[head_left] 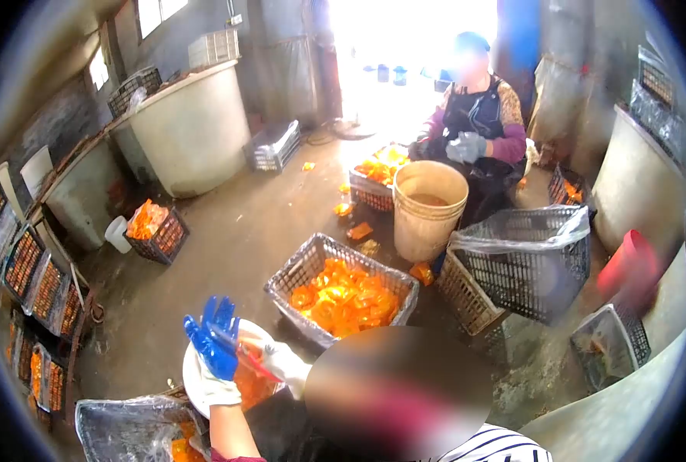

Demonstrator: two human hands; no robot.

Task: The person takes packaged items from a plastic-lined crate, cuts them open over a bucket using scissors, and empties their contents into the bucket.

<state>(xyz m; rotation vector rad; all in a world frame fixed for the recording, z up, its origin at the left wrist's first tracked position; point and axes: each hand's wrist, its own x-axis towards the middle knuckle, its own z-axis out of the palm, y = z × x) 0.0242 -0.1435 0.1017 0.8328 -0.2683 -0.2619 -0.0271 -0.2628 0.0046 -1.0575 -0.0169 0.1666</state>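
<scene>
My left hand point(216, 350), in a blue-and-white glove, is raised with fingers spread over a white basin point(192, 377). Wet orange-red pieces point(252, 381) lie in the basin. My right hand point(287, 369), in a pale glove, is closed beside it on a thin tool with a red part point(256, 365), whose kind I cannot make out. Just beyond my hands stands a black plastic crate point(287, 279), lined with clear film and holding shiny orange pieces point(347, 296). At the lower left, another film-lined crate point(108, 420) holds some orange pieces.
A co-worker point(478, 115) in gloves sits beyond a tall cream bucket point(427, 219), near a crate of orange pieces point(374, 189). Stacked crates point(524, 258) and a red bucket point(628, 266) stand right. Large vats point(192, 127) and loaded racks point(31, 266) line the left. Scraps point(360, 231) litter the wet floor.
</scene>
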